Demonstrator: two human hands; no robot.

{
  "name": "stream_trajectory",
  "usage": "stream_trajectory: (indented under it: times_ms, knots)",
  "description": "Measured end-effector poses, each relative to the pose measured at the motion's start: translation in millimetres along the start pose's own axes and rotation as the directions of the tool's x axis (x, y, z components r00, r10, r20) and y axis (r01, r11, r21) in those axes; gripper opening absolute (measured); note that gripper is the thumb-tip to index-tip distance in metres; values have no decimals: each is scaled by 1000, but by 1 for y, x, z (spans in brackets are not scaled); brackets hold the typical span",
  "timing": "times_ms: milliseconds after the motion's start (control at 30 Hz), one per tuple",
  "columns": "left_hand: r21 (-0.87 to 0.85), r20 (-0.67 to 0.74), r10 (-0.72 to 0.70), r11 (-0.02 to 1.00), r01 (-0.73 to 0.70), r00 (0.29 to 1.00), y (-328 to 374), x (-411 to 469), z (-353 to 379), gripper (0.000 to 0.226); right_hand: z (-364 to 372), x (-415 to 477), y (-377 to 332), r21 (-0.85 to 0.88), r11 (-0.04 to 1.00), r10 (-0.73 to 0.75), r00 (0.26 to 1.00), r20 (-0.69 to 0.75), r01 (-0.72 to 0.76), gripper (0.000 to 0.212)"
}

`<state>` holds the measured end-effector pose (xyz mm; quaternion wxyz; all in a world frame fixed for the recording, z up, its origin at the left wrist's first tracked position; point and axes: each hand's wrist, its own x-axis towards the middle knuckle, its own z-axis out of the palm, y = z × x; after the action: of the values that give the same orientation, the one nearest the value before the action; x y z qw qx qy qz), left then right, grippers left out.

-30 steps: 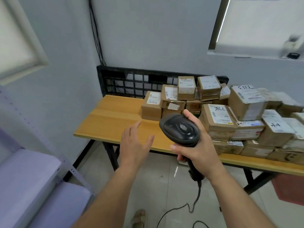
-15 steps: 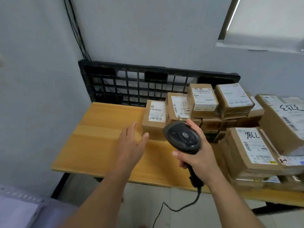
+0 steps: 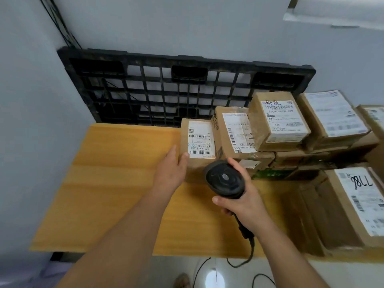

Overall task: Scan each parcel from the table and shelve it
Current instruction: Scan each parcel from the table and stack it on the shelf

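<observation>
A small cardboard parcel (image 3: 198, 140) with a white barcode label stands at the left end of a pile of parcels on the wooden table (image 3: 116, 175). My left hand (image 3: 171, 171) reaches to its near left corner, with straight fingers touching the box and the thumb on the label's lower edge. My right hand (image 3: 239, 202) grips the handle of a black barcode scanner (image 3: 225, 180). The scanner's head hovers just in front of that parcel, and its cable hangs down to the floor.
More brown parcels (image 3: 278, 119) are stacked to the right, one marked 98LL (image 3: 357, 204) near the front edge. A black plastic pallet (image 3: 176, 88) leans against the wall behind the table. The wall closes off the left side.
I have moved closer to the table. My left hand went forward from above the tabletop onto the small parcel's corner. The scanner came nearer the parcel.
</observation>
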<state>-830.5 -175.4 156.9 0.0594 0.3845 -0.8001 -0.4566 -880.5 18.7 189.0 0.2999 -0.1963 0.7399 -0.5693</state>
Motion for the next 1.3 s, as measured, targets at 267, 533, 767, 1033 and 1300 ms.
stream_trajectory:
  times_ms: [267,533,767,1033,1300]
  knots:
    - [-145,17,-65,987,67,998,-4,-14,-1,35,11,13,11,20,998,51,995,82,-53,94]
    - [-321,-91,-186,935,148,978,-43,-57,-29,18,30,2,11,37,997,58,963,264,-70,95]
    - [-479,-17,-195,863,163,981,-58,-86,-23,56,20,-9,17,42,993,92,951,297,-109,96]
    - [-551,88,-151,816,174,985,-58,-108,-12,85,-2,-27,23,33,989,127,944,305,-144,96]
    - [-530,-7,-86,845,69,996,-38,-133,-34,118,-20,-62,-18,118,993,-25,950,313,-13,92]
